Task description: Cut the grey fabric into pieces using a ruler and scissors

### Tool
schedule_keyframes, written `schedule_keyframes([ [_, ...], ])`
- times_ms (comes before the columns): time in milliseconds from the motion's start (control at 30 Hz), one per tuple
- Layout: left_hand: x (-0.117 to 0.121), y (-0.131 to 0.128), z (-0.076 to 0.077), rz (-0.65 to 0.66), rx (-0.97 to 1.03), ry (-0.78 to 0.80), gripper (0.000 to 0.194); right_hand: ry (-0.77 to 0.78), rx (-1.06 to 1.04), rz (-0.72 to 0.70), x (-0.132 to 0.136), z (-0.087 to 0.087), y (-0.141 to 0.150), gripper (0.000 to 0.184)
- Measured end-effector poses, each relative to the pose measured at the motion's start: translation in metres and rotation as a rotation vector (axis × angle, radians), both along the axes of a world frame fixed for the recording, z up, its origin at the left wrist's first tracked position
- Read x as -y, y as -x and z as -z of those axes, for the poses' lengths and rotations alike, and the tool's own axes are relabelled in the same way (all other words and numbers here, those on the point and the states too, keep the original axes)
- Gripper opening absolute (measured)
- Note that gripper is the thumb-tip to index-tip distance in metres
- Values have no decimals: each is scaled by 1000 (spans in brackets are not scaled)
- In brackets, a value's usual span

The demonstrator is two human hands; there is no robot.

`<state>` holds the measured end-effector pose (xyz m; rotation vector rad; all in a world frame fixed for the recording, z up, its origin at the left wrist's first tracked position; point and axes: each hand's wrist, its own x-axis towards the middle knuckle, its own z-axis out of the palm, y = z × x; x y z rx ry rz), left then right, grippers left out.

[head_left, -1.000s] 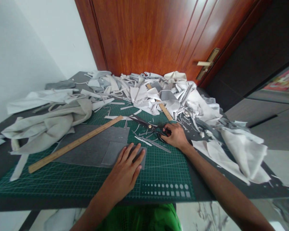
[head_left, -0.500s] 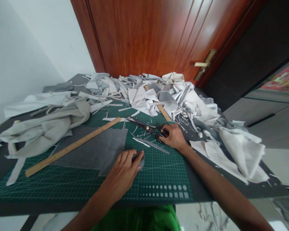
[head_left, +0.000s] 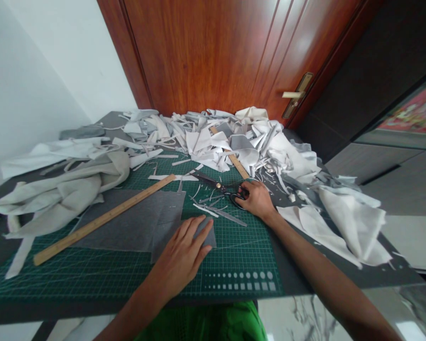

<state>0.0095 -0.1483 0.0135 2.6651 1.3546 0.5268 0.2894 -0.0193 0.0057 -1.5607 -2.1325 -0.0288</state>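
Note:
My left hand (head_left: 182, 255) lies flat with its fingers stretched out on a small grey fabric piece (head_left: 205, 235) on the green cutting mat (head_left: 102, 270). That piece overlaps a larger grey fabric sheet (head_left: 135, 222). My right hand (head_left: 256, 199) is closed on the black handles of a pair of scissors (head_left: 218, 185), which lie on the mat with the blades pointing left. A long wooden ruler (head_left: 102, 219) lies slantwise across the larger sheet.
A heap of white and grey fabric scraps (head_left: 241, 142) covers the back and right of the table, with a second wooden ruler (head_left: 234, 161) partly buried in it. Bundled beige cloth (head_left: 57, 192) lies at the left. A wooden door (head_left: 216, 52) stands behind.
My left hand curled and pinched the small grey piece half a second ago; now its fingers lie flat on it again. My right hand stays on the scissors.

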Motion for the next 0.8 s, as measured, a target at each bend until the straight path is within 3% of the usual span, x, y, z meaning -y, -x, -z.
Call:
schedule_keyframes([
  [167, -25, 50, -14, -140, -2, -51, 56, 3, -4, 2, 1, 1, 1, 14],
  [333, -54, 117, -20, -457, -261, -97, 57, -1, -21, -2, 1, 1, 3, 14],
  [400, -58, 135, -20, -526, -354, -81, 58, -2, -28, -5, 1, 2, 3, 13],
  [533, -57, 150, -21, -603, -410, -49, 56, -3, -29, -3, 1, 3, 3, 12],
  [800, -58, 155, -23, -565, -390, -25, 44, 5, -27, 12, 1, 2, 3, 12],
])
